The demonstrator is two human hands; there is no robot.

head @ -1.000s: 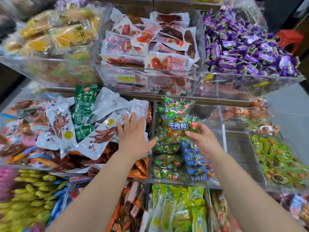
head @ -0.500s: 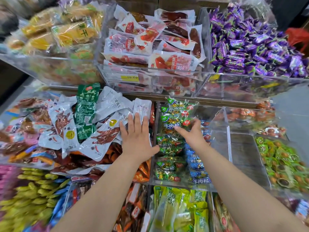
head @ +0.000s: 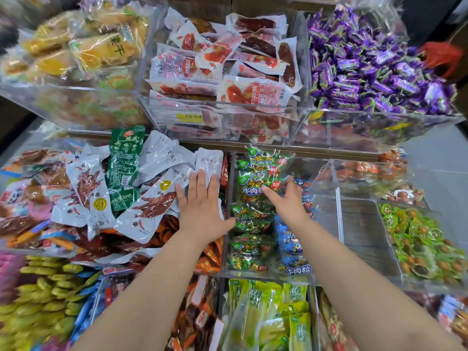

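right hand [head: 287,198] dropped its pinch, slid deeper | now fingers spread, holding nothing, over green beef packs [head: 253,173] in the middle clear bin [head: 338,211] | left hand [head: 202,206] flat on white packets [head: 157,171] | tip: nudge the stack square, gently

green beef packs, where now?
Head view, centre: the green packs stack in a clear bin, right of the white pouches and left of the blue packs, at the fingers of the right hand.
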